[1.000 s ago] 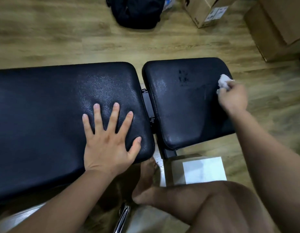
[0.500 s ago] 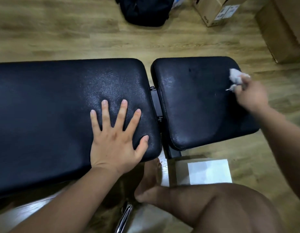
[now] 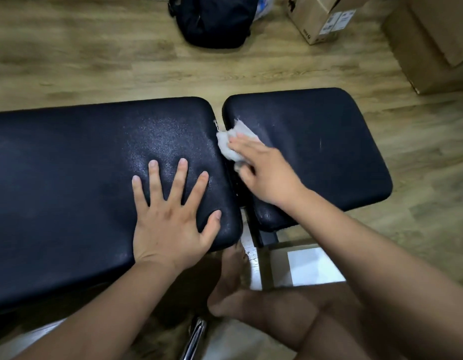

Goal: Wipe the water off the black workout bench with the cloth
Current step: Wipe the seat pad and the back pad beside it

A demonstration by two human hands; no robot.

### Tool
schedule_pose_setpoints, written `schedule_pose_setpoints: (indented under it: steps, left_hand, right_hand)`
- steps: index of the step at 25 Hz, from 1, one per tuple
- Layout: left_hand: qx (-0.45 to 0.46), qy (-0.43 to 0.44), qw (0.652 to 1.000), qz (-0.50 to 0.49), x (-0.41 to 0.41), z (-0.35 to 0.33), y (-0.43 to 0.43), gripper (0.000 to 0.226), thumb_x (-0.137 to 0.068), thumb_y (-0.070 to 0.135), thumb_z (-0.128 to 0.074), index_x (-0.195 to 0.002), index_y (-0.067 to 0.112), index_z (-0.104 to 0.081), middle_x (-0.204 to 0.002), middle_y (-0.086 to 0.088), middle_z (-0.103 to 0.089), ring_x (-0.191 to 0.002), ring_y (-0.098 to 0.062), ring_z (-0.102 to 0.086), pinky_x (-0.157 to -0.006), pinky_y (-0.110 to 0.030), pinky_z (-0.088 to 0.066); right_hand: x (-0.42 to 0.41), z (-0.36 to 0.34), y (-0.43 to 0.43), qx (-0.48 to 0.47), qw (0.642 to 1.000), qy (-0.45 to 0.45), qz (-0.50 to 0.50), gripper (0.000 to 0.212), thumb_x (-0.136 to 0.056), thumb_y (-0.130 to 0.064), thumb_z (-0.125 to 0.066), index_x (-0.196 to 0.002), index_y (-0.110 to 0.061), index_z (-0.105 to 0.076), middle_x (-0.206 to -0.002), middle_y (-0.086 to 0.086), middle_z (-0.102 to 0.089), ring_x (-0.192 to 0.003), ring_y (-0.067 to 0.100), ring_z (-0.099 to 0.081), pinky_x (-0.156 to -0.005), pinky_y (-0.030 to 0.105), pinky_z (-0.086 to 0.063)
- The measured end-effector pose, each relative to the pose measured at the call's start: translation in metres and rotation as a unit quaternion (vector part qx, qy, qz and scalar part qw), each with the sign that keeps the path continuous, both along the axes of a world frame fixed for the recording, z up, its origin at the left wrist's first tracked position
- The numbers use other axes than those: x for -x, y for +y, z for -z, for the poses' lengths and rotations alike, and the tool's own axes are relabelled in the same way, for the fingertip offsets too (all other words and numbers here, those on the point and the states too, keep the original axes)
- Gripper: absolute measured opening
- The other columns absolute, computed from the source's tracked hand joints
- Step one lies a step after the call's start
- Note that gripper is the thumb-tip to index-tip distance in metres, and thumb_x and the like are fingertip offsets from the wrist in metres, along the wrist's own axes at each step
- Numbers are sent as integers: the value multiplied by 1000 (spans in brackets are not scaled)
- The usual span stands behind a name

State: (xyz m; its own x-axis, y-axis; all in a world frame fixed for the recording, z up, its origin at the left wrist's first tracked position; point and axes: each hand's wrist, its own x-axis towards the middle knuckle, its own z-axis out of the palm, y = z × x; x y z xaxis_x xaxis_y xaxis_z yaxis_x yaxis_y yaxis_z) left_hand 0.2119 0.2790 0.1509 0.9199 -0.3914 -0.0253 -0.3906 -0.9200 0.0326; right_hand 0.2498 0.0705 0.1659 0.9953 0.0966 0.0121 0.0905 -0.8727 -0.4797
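Cloth (image 3: 229,149) gripped by the right hand (image 3: 266,175), pressed on the workout bench (image 3: 316,141) at the gap between pads. Left hand (image 3: 170,219) lies flat, fingers spread, bracing the long pad (image 3: 69,165). Mid-wipe, I'd say; next calls for sweeping the wet sheen (image 3: 160,141) just beyond the left fingertips (image 3: 183,162).
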Motion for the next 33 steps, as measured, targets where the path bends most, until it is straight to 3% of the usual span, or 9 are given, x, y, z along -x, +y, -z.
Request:
schedule_pose_setpoints:
  steps: [2,5,8,10,13,17,22,28,33]
  left_hand:
    - [7,-3,1000,-4,0,2,0,72,-88,66,-29,-151,32,-32,-163,-7,-20,-147,-48,-7,-116,-66,-8]
    - [12,-4,1000,-2,0,2,-1,71,-89,66,-30,-151,32,-32,-163,-7,-20,-148,-48,-6,-115,-67,-9]
    - [17,-2,1000,-1,0,2,-1,71,-88,65,-32,-151,32,-33,-163,-7,-21,-147,-49,-7,-115,-67,-9]
    - [16,0,1000,-1,0,1,-1,71,-88,66,-33,-151,32,-34,-163,-7,-21,-147,-49,-8,-115,-67,-9]
    - [15,-2,1000,-4,0,0,-1,72,-88,66,-31,-151,32,-33,-163,-7,-21,-147,-49,-8,-115,-67,-9]
    - [16,-4,1000,-5,0,1,0,71,-89,66,-29,-151,32,-32,-163,-7,-20,-147,-49,-7,-115,-67,-8]
    - [28,-2,1000,-10,0,3,0,71,-88,65,-33,-151,32,-34,-163,-8,-21,-147,-49,-6,-115,-67,-8]
    - [15,18,1000,-10,0,0,-1,71,-88,66,-34,-152,33,-32,-163,-6,-22,-148,-47,-7,-116,-66,-8]
    - [15,25,1000,-7,0,-2,-1,70,-87,65,-35,-149,33,-38,-162,-5,-24,-148,-46,-11,-115,-66,-11]
  right_hand:
    - [28,-4,-62,38,998,-14,49,43,-85,-9,-58,-128,-11,-60,-131,9,-62,-121,21,-58,-106,22,-36]
    - [19,-22,-150,112,952,35,282,39,-90,-15,-51,-128,-15,-57,-113,20,-66,-103,36,-61,-86,33,-43]
    - [-35,-30,-171,77,904,66,416,48,-76,-23,-38,-116,-12,-62,-122,18,-63,-115,37,-55,-93,30,-40]
    - [-63,-22,-131,63,914,48,397,50,-73,-22,-38,-115,-18,-64,-128,13,-60,-121,34,-53,-99,27,-39]
    - [-74,-5,-40,50,975,24,216,50,-85,-11,-46,-132,-20,-58,-138,9,-57,-128,26,-50,-108,19,-29]
    - [-7,-4,-8,3,998,3,67,51,-82,0,-48,-131,-10,-59,-144,5,-51,-137,18,-42,-111,8,-16]
    - [129,-7,-9,21,997,64,-34,53,-89,-8,-48,-142,-12,-47,-155,0,-33,-147,16,-21,-119,26,-19]
    - [-17,-1,3,89,995,40,25,53,-90,-10,-40,-143,-10,-39,-156,7,-27,-148,31,-13,-110,37,-35]
    - [-74,-3,10,79,991,47,97,50,-93,-12,-42,-142,-21,-39,-158,-3,-21,-150,22,-3,-113,31,-25]
